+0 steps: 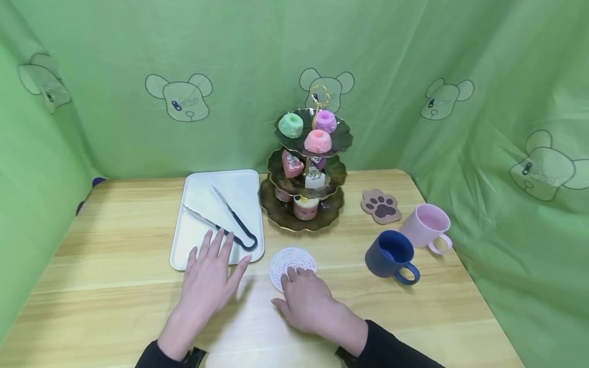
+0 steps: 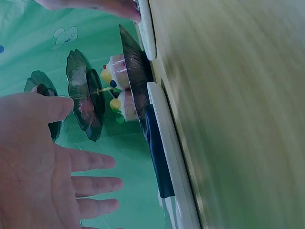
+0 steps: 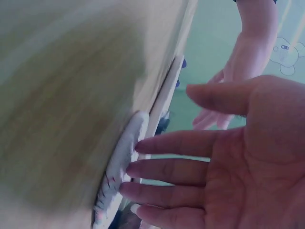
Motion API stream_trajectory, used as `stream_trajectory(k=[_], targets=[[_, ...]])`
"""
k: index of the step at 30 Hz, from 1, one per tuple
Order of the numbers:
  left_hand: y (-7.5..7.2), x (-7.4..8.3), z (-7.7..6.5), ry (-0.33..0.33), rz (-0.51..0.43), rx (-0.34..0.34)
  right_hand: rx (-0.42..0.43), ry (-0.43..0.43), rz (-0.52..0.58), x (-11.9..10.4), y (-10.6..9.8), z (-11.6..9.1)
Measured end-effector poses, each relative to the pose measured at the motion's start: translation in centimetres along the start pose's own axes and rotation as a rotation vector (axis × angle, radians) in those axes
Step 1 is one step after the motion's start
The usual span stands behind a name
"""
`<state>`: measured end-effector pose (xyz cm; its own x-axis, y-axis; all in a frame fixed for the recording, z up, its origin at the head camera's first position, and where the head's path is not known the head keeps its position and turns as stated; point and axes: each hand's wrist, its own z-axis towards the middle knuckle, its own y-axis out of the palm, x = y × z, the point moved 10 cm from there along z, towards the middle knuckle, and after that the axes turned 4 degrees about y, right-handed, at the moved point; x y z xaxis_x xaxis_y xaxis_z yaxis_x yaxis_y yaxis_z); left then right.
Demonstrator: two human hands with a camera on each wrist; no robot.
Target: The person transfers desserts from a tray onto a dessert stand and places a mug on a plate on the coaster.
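With its fingers spread and straight, my left hand [image 1: 207, 281] hovers palm down over the front edge of a white tray [image 1: 225, 178]. On that tray lie tongs [image 1: 242, 224] with black handles and metal arms, their bend close to the left fingers. My right hand [image 1: 310, 301] reaches over a round white speckled coaster [image 1: 291, 255] on the table. Its fingertips rest at the coaster, and the right wrist view shows the fingers [image 3: 171, 171] fairly straight, touching the coaster's side. The palm of the left hand [image 2: 28, 157] shows empty in the left wrist view.
Behind the coaster stands a three-tier dark stand [image 1: 275, 212] bearing several small cakes. To the right are a navy mug [image 1: 381, 259], a pink mug [image 1: 416, 225] and a brown paw-shaped coaster [image 1: 381, 206]. Green curtain [image 1: 248, 102] surrounds the wooden table [image 1: 115, 245].
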<state>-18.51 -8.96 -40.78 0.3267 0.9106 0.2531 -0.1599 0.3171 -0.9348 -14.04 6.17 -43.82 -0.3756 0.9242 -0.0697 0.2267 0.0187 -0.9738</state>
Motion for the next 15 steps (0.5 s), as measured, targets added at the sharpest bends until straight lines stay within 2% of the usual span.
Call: stream_trajectory(k=[4, 7, 11, 15], targets=[[0.0, 0.0, 0.1, -0.002, 0.003, -0.009, 0.036, -0.044, 0.129, 1.1, -1.4, -0.5], [0.1, -0.2, 0.0, -0.012, 0.008, -0.019, 0.131, -0.038, 0.224, 3.3, -3.3, -1.4], [0.0, -0.8, -0.2, -0.036, 0.021, -0.025, 0.303, 0.065, 0.324, 8.2, -6.5, -3.8], [-0.2, -1.3, -0.3, -0.052, 0.025, -0.017, 0.523, 0.137, 0.396, 13.7, -9.6, -7.4]])
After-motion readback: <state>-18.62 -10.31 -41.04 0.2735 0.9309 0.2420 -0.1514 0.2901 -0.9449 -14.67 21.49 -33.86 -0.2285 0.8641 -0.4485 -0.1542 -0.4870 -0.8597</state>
